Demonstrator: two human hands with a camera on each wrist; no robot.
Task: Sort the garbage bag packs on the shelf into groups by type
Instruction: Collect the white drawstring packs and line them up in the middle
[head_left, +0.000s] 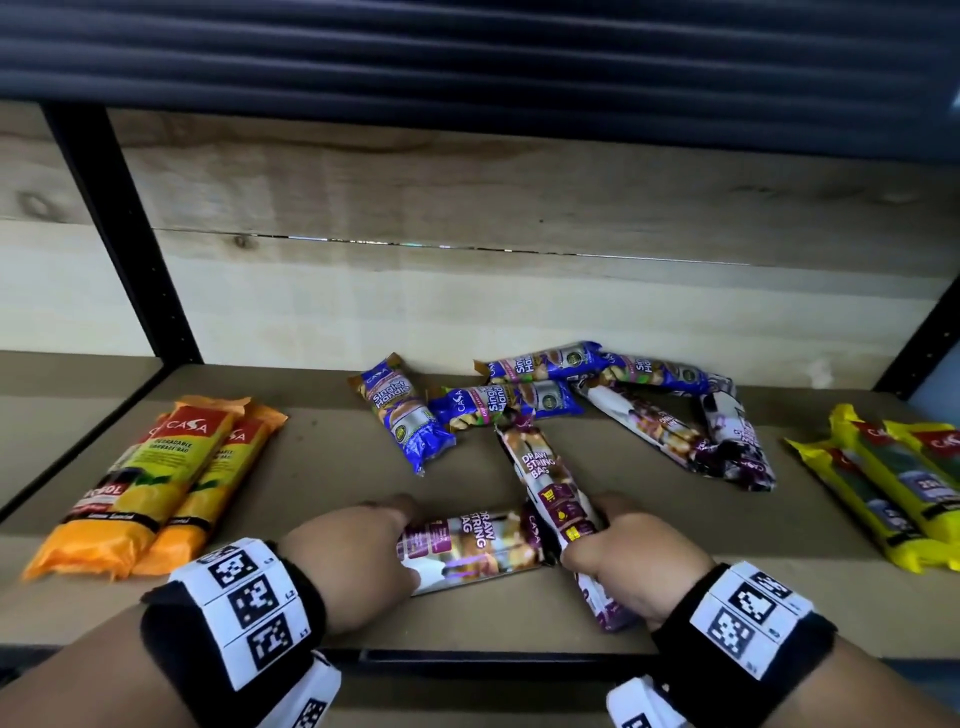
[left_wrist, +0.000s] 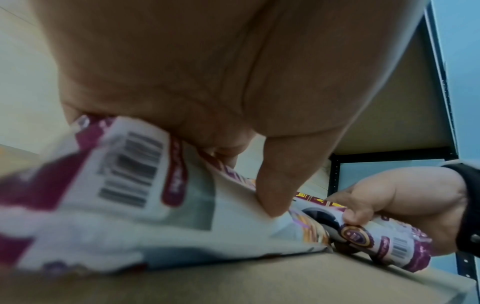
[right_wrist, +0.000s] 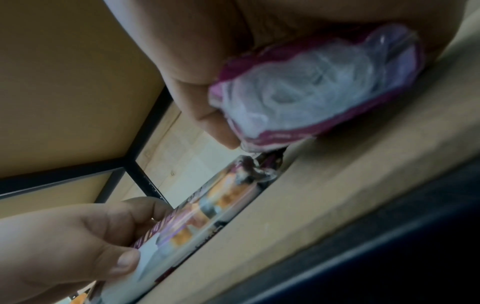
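My left hand (head_left: 363, 551) grips a purple-and-white drawstring bag pack (head_left: 478, 543) lying crosswise near the shelf's front edge; its barcode end (left_wrist: 124, 170) shows under my thumb. My right hand (head_left: 623, 551) grips a second drawstring pack (head_left: 545, 478) that points away from me; its purple end (right_wrist: 311, 92) sits under my palm. Two more drawstring packs (head_left: 675, 431) lie further back on the right. Several blue single-handle packs (head_left: 519, 389) lie at the back middle. Orange packs (head_left: 156, 483) are stacked at the left, yellow packs (head_left: 893, 483) at the right.
The brown shelf board (head_left: 322, 467) has a black front rail (head_left: 467, 662) and black uprights (head_left: 119, 234) at the left and right. A pale wooden wall (head_left: 467, 208) closes the back. Bare board lies between the orange stack and the blue packs.
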